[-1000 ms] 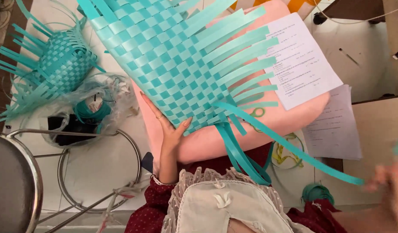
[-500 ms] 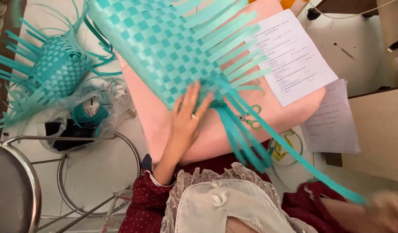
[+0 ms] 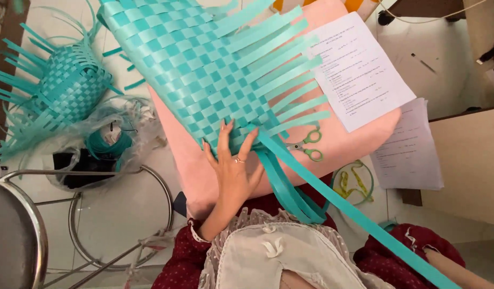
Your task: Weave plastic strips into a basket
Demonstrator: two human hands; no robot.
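Our left hand (image 3: 233, 174), fingers spread, presses the woven mat's (image 3: 193, 69) near edge; our right hand's out of view, scissors (image 3: 306, 145) just right.

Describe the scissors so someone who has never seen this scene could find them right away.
Start at the pink cushion under the big teal woven mat. The scissors lie on it just past the mat's loose strip ends, below the printed sheet. Their green loop handles set them apart.

Pink cushion (image 3: 193, 176) carries woven mat (image 3: 193, 69), scissors (image 3: 307, 145), paper sheet (image 3: 359, 69).
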